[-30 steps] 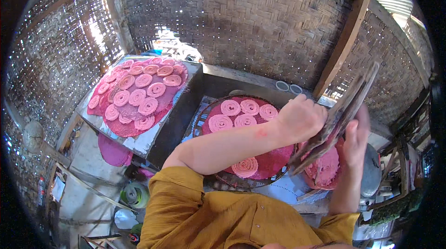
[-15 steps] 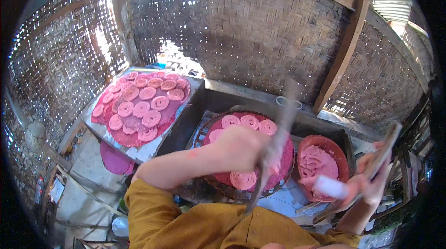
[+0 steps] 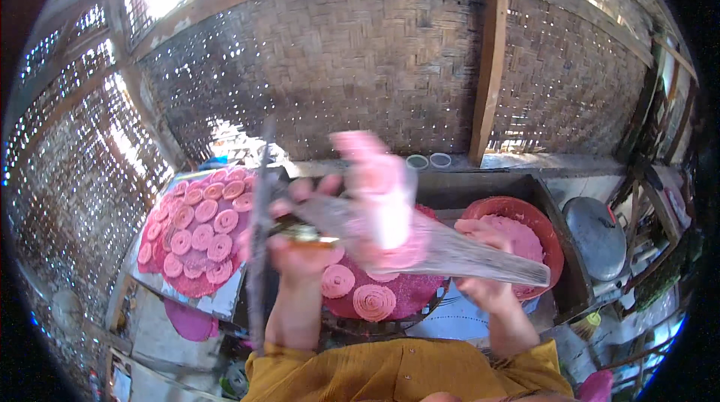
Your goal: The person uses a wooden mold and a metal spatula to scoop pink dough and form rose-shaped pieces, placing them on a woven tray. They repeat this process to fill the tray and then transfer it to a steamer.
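Observation:
My left hand (image 3: 300,256) is closed around a wooden plank (image 3: 260,259) turned on end, with a brass-coloured metal part (image 3: 304,234) beside the fingers. My right hand (image 3: 491,289) grips a second, tapered plank (image 3: 480,252) lying crosswise. Near that plank's middle stands a blurred white cylinder (image 3: 393,218), smeared with pink dough (image 3: 369,154). Below the planks lies a round magenta tray (image 3: 416,289) with pink dough coils (image 3: 373,302), partly hidden. By my right hand is a red bowl (image 3: 553,248) of pink dough (image 3: 517,235).
At the left, a magenta sheet (image 3: 199,283) holds several pink coils on a raised board. A grey lidded pot (image 3: 595,237) stands at the right. Two clear rings (image 3: 429,161) rest on the ledge before the woven wall (image 3: 360,64). A wooden post (image 3: 491,64) rises behind.
My left hand has moved left off the tray with its plank now upright. My right hand has brought its plank and white cylinder from beside the bowl to over the tray. The view has shifted.

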Demonstrator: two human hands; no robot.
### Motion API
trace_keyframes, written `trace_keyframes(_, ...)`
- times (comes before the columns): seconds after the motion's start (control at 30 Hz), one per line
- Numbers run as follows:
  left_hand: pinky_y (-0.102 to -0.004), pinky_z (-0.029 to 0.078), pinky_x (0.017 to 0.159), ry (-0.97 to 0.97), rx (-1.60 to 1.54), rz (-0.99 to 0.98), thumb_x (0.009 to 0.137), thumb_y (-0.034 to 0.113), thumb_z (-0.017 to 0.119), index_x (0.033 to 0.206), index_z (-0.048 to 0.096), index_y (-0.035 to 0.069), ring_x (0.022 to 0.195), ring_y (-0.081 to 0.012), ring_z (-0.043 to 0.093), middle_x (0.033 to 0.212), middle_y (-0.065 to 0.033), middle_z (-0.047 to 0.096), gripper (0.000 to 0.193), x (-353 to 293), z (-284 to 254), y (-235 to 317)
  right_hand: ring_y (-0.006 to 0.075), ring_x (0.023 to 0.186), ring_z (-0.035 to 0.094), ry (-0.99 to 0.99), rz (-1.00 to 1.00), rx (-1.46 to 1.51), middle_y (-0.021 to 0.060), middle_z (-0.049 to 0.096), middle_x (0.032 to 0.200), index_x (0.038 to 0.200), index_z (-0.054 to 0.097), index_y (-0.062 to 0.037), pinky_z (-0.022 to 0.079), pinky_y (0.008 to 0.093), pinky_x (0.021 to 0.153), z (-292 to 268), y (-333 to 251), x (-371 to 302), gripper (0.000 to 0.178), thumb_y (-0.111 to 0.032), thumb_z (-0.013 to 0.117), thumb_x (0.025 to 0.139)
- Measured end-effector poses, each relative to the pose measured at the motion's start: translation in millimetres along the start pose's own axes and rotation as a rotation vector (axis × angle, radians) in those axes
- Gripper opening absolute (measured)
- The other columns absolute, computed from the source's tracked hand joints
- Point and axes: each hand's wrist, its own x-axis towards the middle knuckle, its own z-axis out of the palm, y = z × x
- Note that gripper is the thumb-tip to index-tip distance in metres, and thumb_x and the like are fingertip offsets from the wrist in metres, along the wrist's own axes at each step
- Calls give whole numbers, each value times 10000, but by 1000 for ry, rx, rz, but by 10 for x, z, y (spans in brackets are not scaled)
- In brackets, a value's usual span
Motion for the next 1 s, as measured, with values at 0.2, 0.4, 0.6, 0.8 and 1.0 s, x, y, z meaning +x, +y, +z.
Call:
trace_keyframes(0.2, -435, 345, 932, 346, 249, 401, 764, 458, 559, 1029, 559, 177, 1050, -215, 476, 1120, -20, 530, 386, -707, -305, 1024, 358, 962, 507, -530, 828, -1126, 223, 528, 1032, 1060, 498, -29, 405, 394, 822, -1264, 706, -1018, 585, -330, 709, 605)
trace_keyframes(0.4, -445, 294, 952, 467, 298, 423, 806, 466, 496, 1046, 551, 172, 1111, -231, 429, 1184, -28, 486, 384, -1122, -410, 1493, 362, 929, 529, -675, 1233, -1196, 214, 562, 975, 1155, 435, -54, 432, 416, 788, -1810, 626, -1359, 671, -341, 700, 609)
trace_keyframes(0.6, -315, 462, 780, 931, 451, 648, 776, 453, 546, 1101, 530, 159, 881, -200, 547, 1042, -68, 565, 439, -952, -185, 1343, 309, 796, 600, -600, 1252, -1588, 155, 613, 865, 959, 558, -47, 478, 405, 701, -2182, 855, -1299, 324, -214, 592, 683)
trace_keyframes(0.8, -333, 434, 826, 824, 390, 645, 776, 349, 588, 1066, 538, 115, 950, -184, 533, 1036, -24, 570, 376, -1173, -603, 1580, 221, 759, 625, -439, 1245, -1893, 81, 638, 793, 827, 626, -105, 478, 363, 605, -2283, 1293, -1176, 164, -144, 478, 769)
trace_keyframes(1.0, -336, 423, 840, 666, 248, 478, 780, 330, 583, 1065, 538, 109, 960, -182, 525, 1038, -27, 567, 363, -979, -686, 1520, 208, 771, 621, -724, 1075, -1819, 69, 642, 794, 777, 661, -136, 466, 358, 627, -2406, 1207, -1191, 171, -200, 506, 748)
